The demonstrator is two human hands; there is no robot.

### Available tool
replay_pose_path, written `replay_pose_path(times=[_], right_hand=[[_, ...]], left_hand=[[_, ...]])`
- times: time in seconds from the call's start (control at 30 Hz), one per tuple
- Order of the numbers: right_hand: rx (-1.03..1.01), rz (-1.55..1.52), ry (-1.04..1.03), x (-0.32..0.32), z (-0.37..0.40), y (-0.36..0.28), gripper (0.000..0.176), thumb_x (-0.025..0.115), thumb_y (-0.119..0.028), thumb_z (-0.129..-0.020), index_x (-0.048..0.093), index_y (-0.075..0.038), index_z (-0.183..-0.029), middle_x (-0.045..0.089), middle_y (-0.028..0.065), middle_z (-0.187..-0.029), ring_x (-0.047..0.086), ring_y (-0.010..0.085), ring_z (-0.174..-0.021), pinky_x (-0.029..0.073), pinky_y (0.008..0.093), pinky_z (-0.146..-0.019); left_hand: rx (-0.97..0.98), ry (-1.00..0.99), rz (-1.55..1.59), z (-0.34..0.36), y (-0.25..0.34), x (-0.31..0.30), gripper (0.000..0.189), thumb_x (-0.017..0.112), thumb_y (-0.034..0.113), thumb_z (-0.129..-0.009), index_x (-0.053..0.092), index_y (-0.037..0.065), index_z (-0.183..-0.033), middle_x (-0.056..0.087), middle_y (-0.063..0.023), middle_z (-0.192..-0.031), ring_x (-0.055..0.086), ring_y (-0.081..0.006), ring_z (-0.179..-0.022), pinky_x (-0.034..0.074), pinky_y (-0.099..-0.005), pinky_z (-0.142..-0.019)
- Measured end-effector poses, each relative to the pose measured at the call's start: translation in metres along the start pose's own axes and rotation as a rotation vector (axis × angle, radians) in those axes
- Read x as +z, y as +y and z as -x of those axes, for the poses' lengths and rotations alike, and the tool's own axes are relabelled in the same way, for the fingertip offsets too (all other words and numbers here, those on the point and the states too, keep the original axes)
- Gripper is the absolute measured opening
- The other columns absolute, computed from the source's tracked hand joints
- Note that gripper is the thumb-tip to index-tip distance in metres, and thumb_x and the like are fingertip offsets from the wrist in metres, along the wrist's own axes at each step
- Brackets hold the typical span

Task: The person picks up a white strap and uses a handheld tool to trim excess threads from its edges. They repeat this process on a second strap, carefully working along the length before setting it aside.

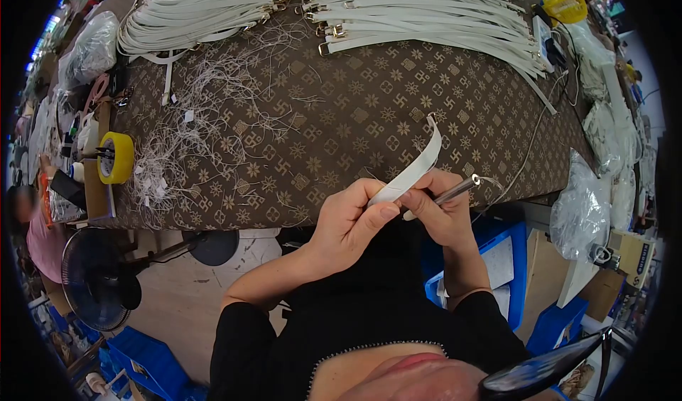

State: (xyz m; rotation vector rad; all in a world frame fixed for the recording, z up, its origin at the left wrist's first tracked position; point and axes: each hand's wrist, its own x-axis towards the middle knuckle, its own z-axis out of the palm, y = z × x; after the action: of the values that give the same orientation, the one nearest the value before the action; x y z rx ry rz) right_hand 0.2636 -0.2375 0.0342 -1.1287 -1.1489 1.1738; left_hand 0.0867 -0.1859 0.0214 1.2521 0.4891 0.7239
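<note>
My left hand [347,223] is closed on a white belt [412,174], pinching it between thumb and fingers over the table's near edge. One end of the belt curls up and away from me. My right hand [442,213] is closed too, with its thumb and fingertips at the belt. Through its grip runs a pen-like tool [462,188] with a silver tube, a pale tip and a thin wire at its back end. Whether the tip touches the belt cannot be made out.
Bundles of white belts with gold buckles [426,31] lie along the far side of the patterned cloth [355,131]. Cut threads [192,138] are heaped at left beside yellow tape [117,158]. A fan [99,279] and blue crate [524,273] stand below; another person [44,237] sits far left.
</note>
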Motion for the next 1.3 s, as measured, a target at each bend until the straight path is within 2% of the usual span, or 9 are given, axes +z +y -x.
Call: replay_pose_path(times=[0.17,0.27,0.4,0.47,0.6,0.8,0.9,1.07,1.3], right_hand=[[0.003,0.003,0.005,-0.001,0.002,0.002,0.009,0.062,-0.005,-0.090,0.064,0.003,-0.092,0.065,0.0038,-0.084,0.058,0.0068,-0.075,0.045,0.0215,-0.063],[-0.037,0.049,0.064,0.006,-0.001,0.000,0.010,0.063,-0.009,-0.090,0.063,0.001,-0.086,0.064,0.0021,-0.075,0.054,0.0054,-0.065,0.042,0.0203,-0.057],[-0.092,0.218,0.036,0.003,0.001,0.001,0.009,0.064,-0.007,-0.089,0.064,0.001,-0.084,0.063,0.0020,-0.074,0.052,0.0056,-0.063,0.041,0.0206,-0.056],[-0.074,0.307,0.008,0.002,0.002,0.001,0.007,0.066,-0.007,-0.085,0.066,-0.002,-0.089,0.067,0.0083,-0.079,0.063,0.0169,-0.070,0.048,0.0270,-0.062],[-0.050,0.305,-0.013,0.004,0.001,0.002,0.007,0.067,-0.008,-0.084,0.066,-0.002,-0.088,0.067,0.0088,-0.079,0.064,0.0182,-0.069,0.048,0.0278,-0.061],[-0.114,0.374,-0.021,0.003,0.000,0.005,0.006,0.067,-0.008,-0.083,0.065,-0.003,-0.088,0.066,0.0088,-0.077,0.063,0.0198,-0.067,0.048,0.0288,-0.059],[-0.135,0.407,-0.021,0.005,0.000,0.007,0.008,0.068,-0.008,-0.084,0.065,-0.001,-0.085,0.065,0.0068,-0.076,0.060,0.0142,-0.066,0.046,0.0255,-0.061],[-0.127,0.488,-0.010,0.004,0.000,0.011,0.006,0.068,-0.007,-0.082,0.066,-0.002,-0.085,0.065,0.0084,-0.073,0.061,0.0172,-0.065,0.046,0.0273,-0.059],[-0.222,0.579,0.000,0.008,-0.002,0.011,0.006,0.069,-0.005,-0.079,0.066,-0.004,-0.085,0.063,0.0074,-0.068,0.058,0.0197,-0.058,0.045,0.0288,-0.055]], left_hand=[[-0.005,-0.031,0.038,0.000,-0.002,-0.001,0.023,0.055,0.022,-0.097,0.057,0.000,-0.102,0.060,0.0000,-0.083,0.051,-0.0038,-0.073,0.043,-0.0200,-0.064],[0.007,-0.042,0.050,-0.001,-0.004,-0.002,0.022,0.055,0.022,-0.097,0.057,0.000,-0.102,0.059,0.0006,-0.080,0.049,-0.0023,-0.071,0.041,-0.0187,-0.062],[-0.063,-0.003,0.224,-0.006,-0.001,-0.008,0.025,0.051,0.023,-0.099,0.055,0.001,-0.108,0.054,0.0024,-0.076,0.044,-0.0014,-0.063,0.036,-0.0179,-0.055],[-0.082,0.052,0.280,-0.007,0.004,-0.011,0.028,0.049,0.024,-0.100,0.052,0.001,-0.117,0.052,0.0037,-0.074,0.044,-0.0017,-0.059,0.034,-0.0180,-0.051],[-0.128,0.083,0.283,-0.010,0.004,-0.007,0.028,0.050,0.022,-0.099,0.053,0.001,-0.117,0.052,0.0025,-0.076,0.045,-0.0015,-0.059,0.035,-0.0168,-0.052],[-0.065,0.100,0.131,-0.014,-0.002,-0.010,0.019,0.056,0.012,-0.095,0.061,0.000,-0.109,0.055,-0.0016,-0.090,0.050,-0.0024,-0.062,0.040,-0.0155,-0.051],[0.026,0.105,0.062,-0.016,-0.010,-0.011,0.015,0.058,0.009,-0.094,0.062,0.000,-0.105,0.053,-0.0030,-0.096,0.050,-0.0030,-0.063,0.040,-0.0153,-0.049],[-0.011,0.192,0.267,-0.017,-0.010,-0.009,0.013,0.054,0.012,-0.096,0.061,0.001,-0.095,0.048,-0.0026,-0.099,0.044,-0.0018,-0.058,0.038,-0.0154,-0.045],[-0.061,0.186,0.501,-0.018,-0.012,-0.010,0.014,0.055,0.015,-0.096,0.058,0.004,-0.089,0.045,-0.0008,-0.095,0.042,-0.0010,-0.058,0.035,-0.0148,-0.041]])
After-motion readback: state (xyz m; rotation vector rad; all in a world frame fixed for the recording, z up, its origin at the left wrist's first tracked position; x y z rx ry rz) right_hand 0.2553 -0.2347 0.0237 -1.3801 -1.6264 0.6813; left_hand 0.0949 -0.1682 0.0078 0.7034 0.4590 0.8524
